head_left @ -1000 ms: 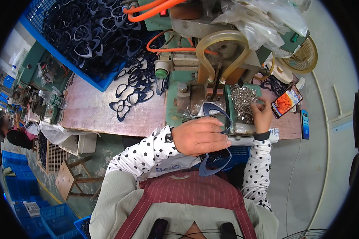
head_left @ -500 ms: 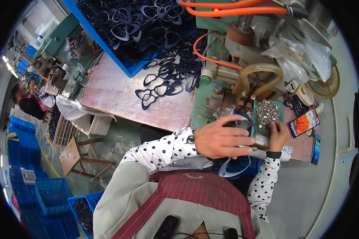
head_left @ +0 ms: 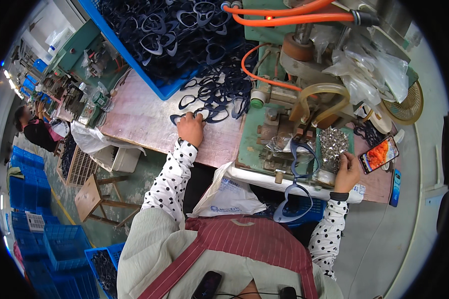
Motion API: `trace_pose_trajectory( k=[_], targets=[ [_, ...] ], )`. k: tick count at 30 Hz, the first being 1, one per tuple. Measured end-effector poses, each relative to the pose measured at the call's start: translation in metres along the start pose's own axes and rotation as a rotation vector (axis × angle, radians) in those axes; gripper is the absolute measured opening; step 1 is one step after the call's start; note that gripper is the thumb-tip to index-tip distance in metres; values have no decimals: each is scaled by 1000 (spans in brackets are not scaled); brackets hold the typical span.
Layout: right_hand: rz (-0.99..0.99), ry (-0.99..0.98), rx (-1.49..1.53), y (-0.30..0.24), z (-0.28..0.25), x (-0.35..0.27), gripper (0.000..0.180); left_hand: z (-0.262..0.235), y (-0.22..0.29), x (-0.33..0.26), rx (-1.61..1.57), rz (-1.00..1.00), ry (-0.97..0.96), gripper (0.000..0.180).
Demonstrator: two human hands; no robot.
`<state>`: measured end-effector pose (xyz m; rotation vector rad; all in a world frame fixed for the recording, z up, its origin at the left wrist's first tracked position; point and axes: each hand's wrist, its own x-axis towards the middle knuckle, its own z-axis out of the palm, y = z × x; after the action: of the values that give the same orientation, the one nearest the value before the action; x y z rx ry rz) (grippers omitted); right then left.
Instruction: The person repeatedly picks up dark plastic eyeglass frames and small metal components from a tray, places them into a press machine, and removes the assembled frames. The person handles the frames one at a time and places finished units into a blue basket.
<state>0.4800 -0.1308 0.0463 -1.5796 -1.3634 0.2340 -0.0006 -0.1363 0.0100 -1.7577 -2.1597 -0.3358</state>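
My left hand point(head_left: 190, 128) reaches to the table, its fingers curled down on a dark blue glasses frame point(head_left: 215, 115) at the near end of a loose heap. My right hand point(head_left: 348, 173) is at the near right edge of a green tray point(head_left: 351, 137) full of small shiny metal pieces point(head_left: 334, 144). Its thumb and fingers are pinched together; what is between them is too small to make out. Between my hands, another blue glasses frame point(head_left: 296, 188) hangs from the front of the green machine point(head_left: 254, 134), one lens ring below the other.
A blue crate point(head_left: 160, 90) heaped with frames stands at the back left. Orange hoses point(head_left: 299, 17) cross above the machine. A phone point(head_left: 379, 154) lies right of the tray. A wooden stool point(head_left: 97, 197) and blue crates point(head_left: 65, 244) are on the left. Another person point(head_left: 37, 132) sits far left.
My left hand has moved from in front of the machine, left and away from me, to the frames on the table. The hanging frame is now uncovered. My right hand has barely moved.
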Motion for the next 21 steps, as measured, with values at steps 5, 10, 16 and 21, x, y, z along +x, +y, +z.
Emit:
trace_pose_trajectory(
  k=[5,10,16,21],
  targets=[
    [60,-1,132,8,1,0,13,-32,-1,0,-521,391,-144,25],
    [-40,14,64,-10,-1,4,9,-80,19,8,-470,457,-97,19],
    [5,-174,410,-89,-2,4,17,-146,90,6,-704,489,276,29],
    [49,-382,538,-148,-11,-6,16,-176,150,-13,-726,926,520,34]
  ],
)
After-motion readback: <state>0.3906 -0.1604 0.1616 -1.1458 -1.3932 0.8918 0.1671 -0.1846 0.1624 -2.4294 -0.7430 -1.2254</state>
